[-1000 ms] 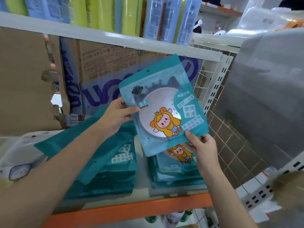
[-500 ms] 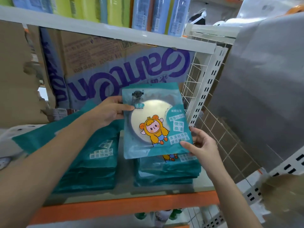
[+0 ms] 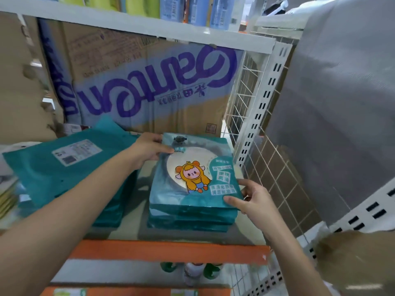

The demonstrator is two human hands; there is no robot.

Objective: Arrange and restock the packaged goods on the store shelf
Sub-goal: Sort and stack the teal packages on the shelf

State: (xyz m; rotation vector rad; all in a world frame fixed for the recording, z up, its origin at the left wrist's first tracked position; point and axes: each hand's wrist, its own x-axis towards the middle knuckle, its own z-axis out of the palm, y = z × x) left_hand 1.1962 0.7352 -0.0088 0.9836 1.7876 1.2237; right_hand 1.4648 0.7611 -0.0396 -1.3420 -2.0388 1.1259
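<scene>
You held the teal packet (image 3: 192, 174) with both hands, just right of the frame's centre. It lay face up, the cartoon figure in a yellow hood showing, at the top of the right stack (image 3: 190, 218) of like packets. Whether it fully rested on that stack could not be told. Your left hand (image 3: 149, 150) pinched the packet's upper left corner, with the thumb laid on its face and the other fingers curled at its edge. Your right hand (image 3: 254, 201) pinched the lower right corner, thumb on top and fingers tucked along the side. A second stack (image 3: 64, 165) of teal packets sat at the left of the frame, its top one lying back side up with a white label. Both stacks stood on the shelf with the orange front edge (image 3: 166, 251). A cardboard box (image 3: 149, 82) with purple lettering stood behind them, and a white wire panel (image 3: 245, 92) closed the shelf's right side.
</scene>
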